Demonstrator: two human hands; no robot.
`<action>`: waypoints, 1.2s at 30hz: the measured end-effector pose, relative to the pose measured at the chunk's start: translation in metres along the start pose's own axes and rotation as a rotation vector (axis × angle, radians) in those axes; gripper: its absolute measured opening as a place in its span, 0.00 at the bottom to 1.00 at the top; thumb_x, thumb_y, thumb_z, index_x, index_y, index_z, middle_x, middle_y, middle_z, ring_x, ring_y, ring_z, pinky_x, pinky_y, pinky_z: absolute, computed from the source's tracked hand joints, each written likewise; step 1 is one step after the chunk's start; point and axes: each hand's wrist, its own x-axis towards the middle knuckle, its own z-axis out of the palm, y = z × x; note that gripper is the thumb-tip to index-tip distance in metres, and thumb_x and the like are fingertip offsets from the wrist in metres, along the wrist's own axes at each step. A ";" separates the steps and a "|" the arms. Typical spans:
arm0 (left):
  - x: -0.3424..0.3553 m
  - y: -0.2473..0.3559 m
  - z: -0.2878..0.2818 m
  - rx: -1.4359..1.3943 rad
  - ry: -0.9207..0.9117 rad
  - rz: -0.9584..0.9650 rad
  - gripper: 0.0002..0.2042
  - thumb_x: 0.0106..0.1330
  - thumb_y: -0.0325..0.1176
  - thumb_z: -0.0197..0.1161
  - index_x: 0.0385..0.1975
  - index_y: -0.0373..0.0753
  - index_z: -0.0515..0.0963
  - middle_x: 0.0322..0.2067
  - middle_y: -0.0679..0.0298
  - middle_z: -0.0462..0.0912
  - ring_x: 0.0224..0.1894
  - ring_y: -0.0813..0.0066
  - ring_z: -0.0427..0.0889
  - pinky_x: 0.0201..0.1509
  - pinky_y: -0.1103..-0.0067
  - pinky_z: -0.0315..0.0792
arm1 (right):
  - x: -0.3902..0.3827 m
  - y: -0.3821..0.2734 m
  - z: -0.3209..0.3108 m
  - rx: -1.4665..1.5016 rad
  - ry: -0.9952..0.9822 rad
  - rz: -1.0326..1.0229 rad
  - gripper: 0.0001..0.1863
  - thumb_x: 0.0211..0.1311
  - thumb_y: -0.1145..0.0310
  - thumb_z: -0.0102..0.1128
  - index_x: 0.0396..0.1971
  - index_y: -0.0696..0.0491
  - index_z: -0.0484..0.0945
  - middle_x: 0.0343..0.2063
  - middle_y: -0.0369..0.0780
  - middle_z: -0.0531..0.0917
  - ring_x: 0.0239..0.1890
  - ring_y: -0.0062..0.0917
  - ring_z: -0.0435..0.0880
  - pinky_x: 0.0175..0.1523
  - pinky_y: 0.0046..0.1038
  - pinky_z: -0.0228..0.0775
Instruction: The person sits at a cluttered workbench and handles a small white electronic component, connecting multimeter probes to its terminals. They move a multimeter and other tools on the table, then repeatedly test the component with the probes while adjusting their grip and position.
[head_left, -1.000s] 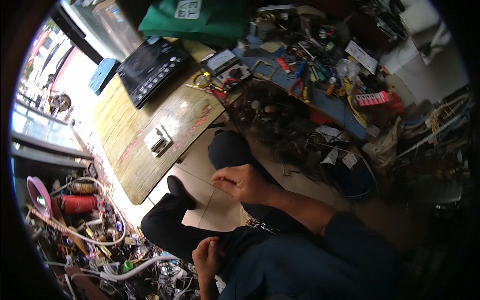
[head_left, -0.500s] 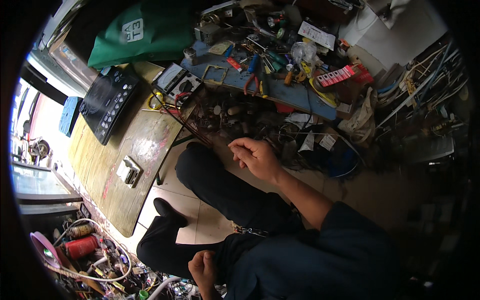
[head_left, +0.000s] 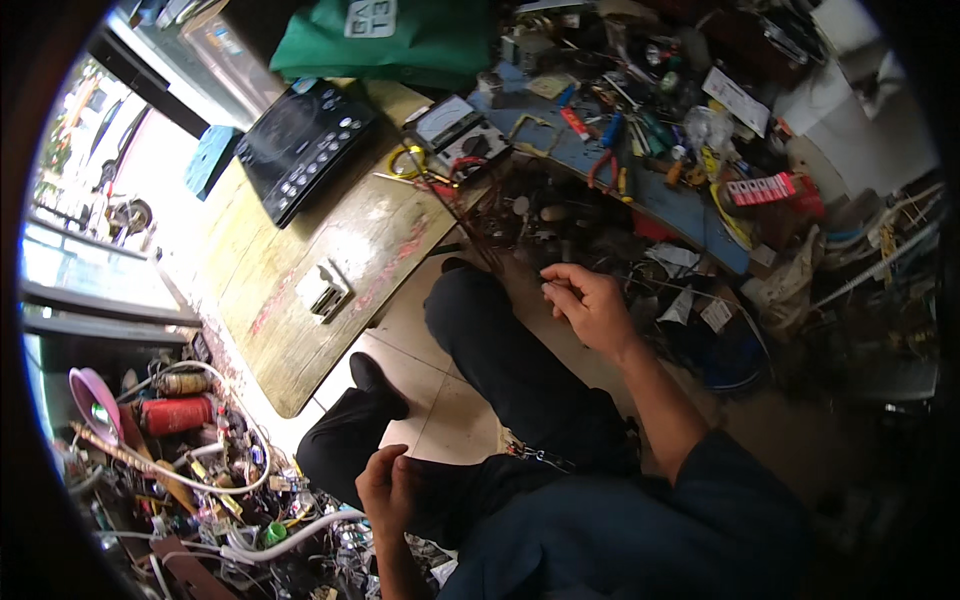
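Note:
My right hand (head_left: 592,308) hovers beyond my right knee with its fingers curled and the thumb drawn in against the index finger. Whatever lies in that pinch, if anything, is too small to make out. Above my left thigh is my left hand (head_left: 388,488), its fingers loosely closed and nothing showing in them. Neither hand touches the wooden table (head_left: 250,300). On that table, ahead and to the left, sits a small white-and-metal box-like part (head_left: 323,291). Behind it are a black induction cooktop (head_left: 300,150) and an analog multimeter (head_left: 456,133) with leads.
A blue bench (head_left: 690,205) at the far right carries pliers (head_left: 603,170), screwdrivers and loose parts. A green bag (head_left: 420,45) stands at the back. At lower left lies a scrap heap with a red cylinder (head_left: 175,414), a pink basin (head_left: 93,405) and hoses. Cables pile up at far right.
The view has swung, shifting the table and bench rightward in the picture. My left hand has risen a little off my thigh. My right hand keeps its curled pose.

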 end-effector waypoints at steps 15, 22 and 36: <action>0.006 -0.025 0.022 -0.006 -0.072 -0.027 0.11 0.78 0.33 0.60 0.46 0.30 0.79 0.25 0.66 0.81 0.25 0.83 0.78 0.30 0.86 0.71 | -0.043 0.131 -0.277 -0.344 1.275 0.105 0.21 0.74 0.56 0.64 0.56 0.54 0.74 0.42 0.38 0.80 0.47 0.27 0.80 0.47 0.35 0.76; 0.010 -0.009 0.031 -0.028 -0.105 -0.006 0.12 0.78 0.35 0.61 0.46 0.30 0.80 0.25 0.64 0.82 0.25 0.83 0.78 0.30 0.86 0.71 | -0.028 0.118 -0.382 0.552 0.961 0.588 0.39 0.71 0.46 0.67 0.71 0.54 0.66 0.45 0.44 0.81 0.34 0.29 0.83 0.31 0.33 0.73; -0.008 -0.017 0.020 -0.041 -0.072 0.014 0.12 0.79 0.35 0.60 0.47 0.30 0.79 0.26 0.65 0.82 0.24 0.83 0.78 0.30 0.86 0.72 | -0.025 0.072 -0.371 -0.293 1.129 0.336 0.26 0.75 0.60 0.62 0.63 0.62 0.70 0.35 0.47 0.84 0.24 0.29 0.82 0.29 0.40 0.73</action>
